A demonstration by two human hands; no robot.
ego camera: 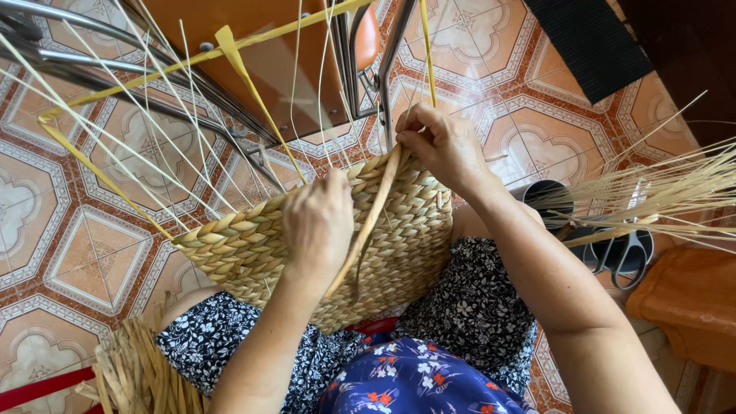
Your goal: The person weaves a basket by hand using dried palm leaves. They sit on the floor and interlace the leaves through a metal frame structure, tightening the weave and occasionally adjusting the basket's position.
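Home floor, patterned tiles (100, 253), chair legs (153, 92), straw bundles (659, 192)

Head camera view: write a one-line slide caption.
Left hand steadies a braided straw basket on the lap while right hand pinches a strand at its rim.

Black-handled scissors (622, 257), patterned floor tiles (77, 253), black mat (586, 42), orange stool (686, 303), metal chair legs (138, 84)

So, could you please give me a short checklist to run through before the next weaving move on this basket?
1. Left hand steadies the woven basket: ok.
2. Right hand pinches the flat strand at the rim: ok.
3. Basket rests on the lap: ok.
4. Scissors lie within sight, by the right arm: ok.
5. Spare straw bundle lies close by: ok.
6. Strand tension: cannot tell.
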